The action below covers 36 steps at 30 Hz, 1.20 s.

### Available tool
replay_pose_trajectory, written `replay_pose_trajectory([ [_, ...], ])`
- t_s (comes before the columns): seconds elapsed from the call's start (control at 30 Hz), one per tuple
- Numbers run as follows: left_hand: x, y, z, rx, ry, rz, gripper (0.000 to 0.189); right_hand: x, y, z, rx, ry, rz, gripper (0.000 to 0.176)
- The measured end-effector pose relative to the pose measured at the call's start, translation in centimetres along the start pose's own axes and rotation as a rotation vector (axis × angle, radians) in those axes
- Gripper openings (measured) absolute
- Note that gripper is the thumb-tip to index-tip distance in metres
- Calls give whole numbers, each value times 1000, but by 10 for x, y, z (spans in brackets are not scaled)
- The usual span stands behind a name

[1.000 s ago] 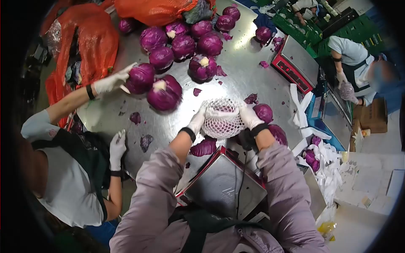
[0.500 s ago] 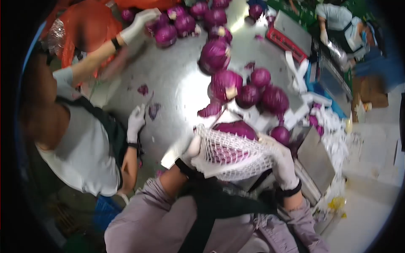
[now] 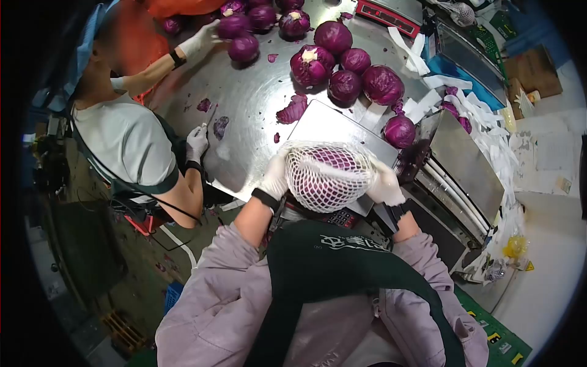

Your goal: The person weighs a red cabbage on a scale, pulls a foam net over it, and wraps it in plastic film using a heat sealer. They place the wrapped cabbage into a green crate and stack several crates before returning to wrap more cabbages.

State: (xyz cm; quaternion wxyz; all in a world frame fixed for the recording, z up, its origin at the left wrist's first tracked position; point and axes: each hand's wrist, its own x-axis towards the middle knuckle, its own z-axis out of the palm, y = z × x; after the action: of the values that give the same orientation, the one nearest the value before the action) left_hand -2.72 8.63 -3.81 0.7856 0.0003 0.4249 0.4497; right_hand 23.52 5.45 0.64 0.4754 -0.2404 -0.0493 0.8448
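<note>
A red cabbage in a white mesh net [image 3: 329, 178] is held up in front of my body, over a flat metal scale plate [image 3: 330, 119]. My left hand [image 3: 276, 175], in a white glove, is closed on the net's left side. On the right side, my right hand [image 3: 385, 183], gloved as well, grips the netting. The net wraps around the cabbage, and my fingertips are partly hidden behind it. Below the cabbage a keypad [image 3: 342, 218] shows. Just beyond the plate lie several bare red cabbages [image 3: 383, 85] and a loose purple leaf [image 3: 292, 110].
A co-worker's gloved hand [image 3: 202, 40] touches cabbages at the far left; their other hand [image 3: 197, 144] rests near the table edge. To my right stands a metal machine with rollers [image 3: 455, 192], beside heaped white netting [image 3: 489, 147]. A red scale [image 3: 388, 17] sits at the back.
The net now encloses the cabbage more fully, and both my hands have lifted slightly away from my body. My view has shifted, and the row of cabbages ahead appears higher up.
</note>
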Motion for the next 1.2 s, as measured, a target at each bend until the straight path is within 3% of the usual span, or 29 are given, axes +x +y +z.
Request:
replay_pose_trajectory([
  [0.07,8,12,-2,-66,-80,-118,32,28,4,-21,-117,73,-53,38],
  [0.1,24,10,-11,-51,-123,-109,31,27,13,-29,-643,75,-202,35],
  [0.17,32,12,-18,-63,-87,-139,29,46,20,-40,-304,314,-30,34],
  [0.27,7,18,-25,-64,-124,-66,30,39,19,-45,-356,212,-42,35],
  [0.3,-9,15,-30,-39,-105,-52,33,35,1,-68,158,-449,268,35],
  [0.37,-33,11,-32,-35,-42,-104,36,20,12,-23,-218,93,27,35],
  [0.5,-54,2,-26,-314,-78,-219,37,21,11,-17,-247,180,107,41],
  [0.57,-69,-6,-23,-361,-124,-174,42,8,1,3,-180,191,174,40],
  [0.63,-80,-5,-20,-398,-147,-180,42,-11,-5,20,-358,175,345,43],
  [0.7,-87,-3,-17,-432,-177,-186,42,-18,3,1,-352,139,353,43],
  [0.77,-88,0,-16,-417,-230,-114,42,-25,12,-3,-113,134,183,41],
  [0.8,-86,-1,-15,-436,-226,-96,40,-25,16,-29,12,50,150,39],
  [0.83,-83,-2,-22,-436,-224,-101,40,-26,17,-14,15,54,148,39],
  [0.9,-75,-3,-43,-771,-203,-302,39,-27,16,35,119,286,39,39],
  [0.97,-82,-6,-41,-670,-185,-297,41,-26,21,22,116,304,31,41],
  [1.03,-98,-7,-22,-448,-160,-314,45,-26,30,-12,419,-105,171,42],
  [1.07,-106,-2,-8,-368,-194,-389,48,-20,30,9,497,-272,198,46],
  [1.1,-106,-5,-12,-368,-193,-385,48,-27,23,31,225,282,175,51],
  [1.17,-96,-17,-29,-476,-683,-376,49,-30,24,6,1,185,178,50],
  [1.2,-86,-24,-34,-352,-618,-405,49,-33,22,-18,-121,119,268,45],
])
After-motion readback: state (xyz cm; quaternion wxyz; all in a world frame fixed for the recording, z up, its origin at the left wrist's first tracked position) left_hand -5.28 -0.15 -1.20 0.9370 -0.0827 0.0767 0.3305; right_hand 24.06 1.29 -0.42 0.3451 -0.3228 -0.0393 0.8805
